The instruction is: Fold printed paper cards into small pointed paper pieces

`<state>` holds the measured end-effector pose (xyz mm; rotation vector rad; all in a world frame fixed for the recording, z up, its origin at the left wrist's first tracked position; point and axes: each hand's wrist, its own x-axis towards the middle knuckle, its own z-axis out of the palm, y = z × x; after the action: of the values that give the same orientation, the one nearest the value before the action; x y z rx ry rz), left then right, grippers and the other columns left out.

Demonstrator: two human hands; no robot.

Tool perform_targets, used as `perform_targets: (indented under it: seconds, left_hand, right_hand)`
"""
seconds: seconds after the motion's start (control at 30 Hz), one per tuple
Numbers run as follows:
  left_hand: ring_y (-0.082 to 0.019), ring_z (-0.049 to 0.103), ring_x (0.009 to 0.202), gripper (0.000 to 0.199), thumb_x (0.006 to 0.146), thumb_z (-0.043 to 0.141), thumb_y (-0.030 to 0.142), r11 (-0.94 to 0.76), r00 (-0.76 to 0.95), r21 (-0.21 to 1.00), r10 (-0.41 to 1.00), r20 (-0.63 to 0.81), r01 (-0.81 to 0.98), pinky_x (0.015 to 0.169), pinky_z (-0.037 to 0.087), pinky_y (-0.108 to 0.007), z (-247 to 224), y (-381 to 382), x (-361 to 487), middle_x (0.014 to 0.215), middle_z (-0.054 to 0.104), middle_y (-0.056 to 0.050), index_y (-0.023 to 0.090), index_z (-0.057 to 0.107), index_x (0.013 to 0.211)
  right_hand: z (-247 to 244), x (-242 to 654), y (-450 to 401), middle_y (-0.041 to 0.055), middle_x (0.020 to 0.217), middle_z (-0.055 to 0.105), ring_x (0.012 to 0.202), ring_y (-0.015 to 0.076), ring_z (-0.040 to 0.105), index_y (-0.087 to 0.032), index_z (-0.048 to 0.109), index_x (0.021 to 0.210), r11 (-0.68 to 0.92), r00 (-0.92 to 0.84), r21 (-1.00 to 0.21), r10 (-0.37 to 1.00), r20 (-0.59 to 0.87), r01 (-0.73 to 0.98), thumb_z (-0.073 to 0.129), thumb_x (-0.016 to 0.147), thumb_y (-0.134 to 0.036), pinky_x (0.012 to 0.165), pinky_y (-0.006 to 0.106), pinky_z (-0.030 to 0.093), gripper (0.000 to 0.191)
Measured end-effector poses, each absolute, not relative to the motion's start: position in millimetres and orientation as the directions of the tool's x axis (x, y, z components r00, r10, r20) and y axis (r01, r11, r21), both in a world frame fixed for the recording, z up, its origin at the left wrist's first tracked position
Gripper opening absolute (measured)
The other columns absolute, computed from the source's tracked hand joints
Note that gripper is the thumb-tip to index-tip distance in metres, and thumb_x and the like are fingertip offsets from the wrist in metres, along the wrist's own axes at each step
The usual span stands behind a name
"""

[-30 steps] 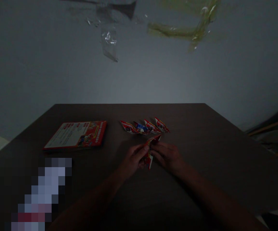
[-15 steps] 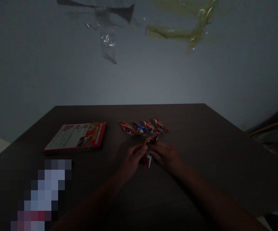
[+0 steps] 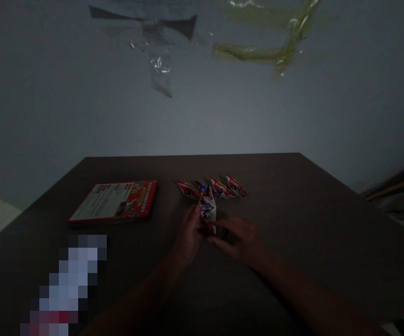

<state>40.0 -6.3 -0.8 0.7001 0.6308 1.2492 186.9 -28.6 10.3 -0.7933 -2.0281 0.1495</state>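
Now tipped upright just before the row of 4 folded pieces (image 3: pixel 212 187): folded paper piece (image 3: pixel 207 211), pinched by left hand (image 3: pixel 188 235) and right hand (image 3: pixel 239 239), seemingly mid-fold.

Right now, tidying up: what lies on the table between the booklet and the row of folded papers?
Head view: bare table between booklet and folded papers.

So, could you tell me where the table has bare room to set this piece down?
The table is bare right of the right hand, and between the booklet and the left hand. It is crowded around the folded paper piece and the row of folded pieces behind it.
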Motion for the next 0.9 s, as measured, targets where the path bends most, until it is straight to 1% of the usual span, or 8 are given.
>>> perform_targets:
  seconds: [0.17,0.27,0.43,0.53,0.6,0.67,0.77,0.9]
  left_hand:
    - [-0.015,0.06,0.074,0.027,0.077,0.061,0.041,0.128,0.169,0.735,0.985,-0.019,-0.666,0.064,0.044,-0.024,-1.1,-3.9,43.5,0.082,0.063,-0.002,0.017,0.056,0.09]
    - [-0.013,0.06,0.07,0.029,0.077,0.06,0.044,0.126,0.158,0.786,0.987,-0.037,-0.605,0.061,0.044,-0.023,-6.1,-4.1,43.5,0.079,0.063,0.0,0.019,0.054,0.09]
    - [-0.01,0.058,0.059,0.038,0.079,0.054,0.052,0.087,0.116,0.93,0.992,-0.048,-0.357,0.053,0.044,-0.022,-11.1,-8.0,38.8,0.083,0.061,-0.001,0.02,0.05,0.099]
    - [-0.01,0.053,0.051,0.037,0.084,0.046,0.052,0.055,0.115,0.974,0.993,-0.03,-0.22,0.046,0.04,-0.021,-9.1,-10.9,35.8,0.072,0.056,0.002,0.019,0.047,0.101]
    - [-0.009,0.048,0.047,0.032,0.086,0.043,0.05,0.033,0.131,0.994,0.991,-0.018,-0.109,0.044,0.036,-0.02,-6.6,-12.9,34.1,0.063,0.05,0.005,0.019,0.047,0.092]
    - [-0.008,0.044,0.049,0.03,0.087,0.043,0.047,-0.029,0.155,0.999,0.988,0.022,0.042,0.046,0.033,-0.02,-3.7,-14.8,32.6,0.06,0.045,0.006,0.019,0.047,0.08]
    - [-0.01,0.044,0.058,0.03,0.087,0.044,0.042,-0.162,0.2,0.954,0.973,0.112,0.252,0.052,0.031,-0.022,1.1,-17.1,31.2,0.061,0.044,0.004,0.018,0.047,0.07]
    - [-0.011,0.042,0.057,0.03,0.087,0.043,0.039,-0.219,0.245,0.904,0.96,0.133,0.366,0.054,0.028,-0.024,4.9,-17.6,30.2,0.059,0.042,0.004,0.018,0.044,0.065]
  right_hand:
    - [8.3,181.0,-27.8,0.0042,0.072,0.067,0.062,0.0124,0.062,-0.017,0.061,0.087,0.755,-0.307,-0.41,0.607,0.733,0.512,0.06,0.082,-0.019,0.057,0.023,0.05,0.005]
    - [7.9,181.1,-27.4,0.0053,0.073,0.068,0.064,0.0129,0.062,-0.017,0.061,0.085,0.752,-0.28,-0.405,0.598,0.751,0.52,0.058,0.082,-0.015,0.058,0.024,0.051,0.005]
    - [10.2,186.0,-24.5,0.0044,0.073,0.068,0.064,0.0126,0.063,-0.017,0.062,0.085,0.723,-0.25,-0.392,0.605,0.756,0.568,0.058,0.082,-0.014,0.06,0.024,0.051,0.006]
    - [15.0,189.1,-21.0,0.004,0.073,0.068,0.065,0.0129,0.063,-0.018,0.062,0.085,0.707,-0.231,-0.345,0.582,0.779,0.617,0.058,0.081,-0.014,0.061,0.024,0.052,0.007]
    - [18.4,190.7,-17.3,0.004,0.073,0.069,0.065,0.0132,0.064,-0.018,0.063,0.084,0.693,-0.224,-0.318,0.572,0.789,0.648,0.057,0.082,-0.015,0.061,0.024,0.052,0.006]
    - [21.5,192.2,-11.4,0.0039,0.072,0.069,0.064,0.0134,0.063,-0.018,0.063,0.083,0.673,-0.227,-0.308,0.584,0.779,0.672,0.057,0.082,-0.017,0.06,0.024,0.051,0.007]
    - [25.6,193.8,3.1,0.0041,0.071,0.068,0.063,0.0138,0.063,-0.017,0.065,0.082,0.634,-0.228,-0.304,0.618,0.753,0.711,0.056,0.082,-0.019,0.061,0.024,0.05,0.009]
    - [26.1,192.6,26.8,0.0064,0.073,0.068,0.066,0.0155,0.064,-0.015,0.066,0.08,0.568,-0.206,-0.3,0.66,0.722,0.767,0.056,0.082,-0.02,0.064,0.025,0.05,0.011]
